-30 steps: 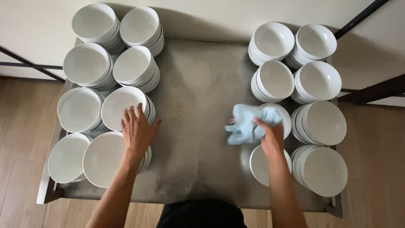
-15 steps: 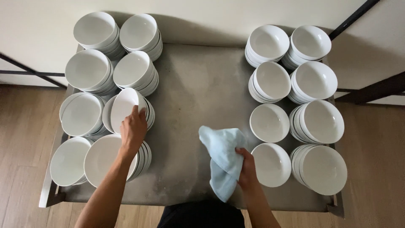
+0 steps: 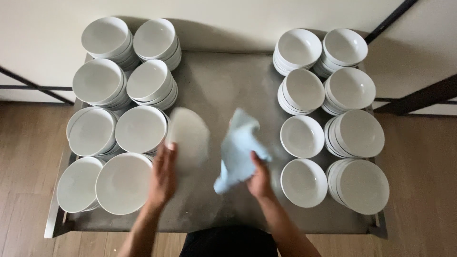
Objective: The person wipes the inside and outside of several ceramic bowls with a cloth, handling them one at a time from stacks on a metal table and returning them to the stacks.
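No packages, labels, signs or screens seem visible (the middle is motion-blurred).

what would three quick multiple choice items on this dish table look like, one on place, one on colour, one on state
1. Where is the plate that the left hand holds?
A. between the two groups of dishes
B. on the floor
C. on the far right stack

2. What colour is the cloth?
A. red
B. light blue
C. black

3. What is the right hand doing?
A. resting flat and empty
B. gripping the cloth
C. lifting a bowl

Answers: 1 A, the plate is over the bare middle of the table. 2 B, the cloth is pale blue. 3 B, its fingers close round the cloth.
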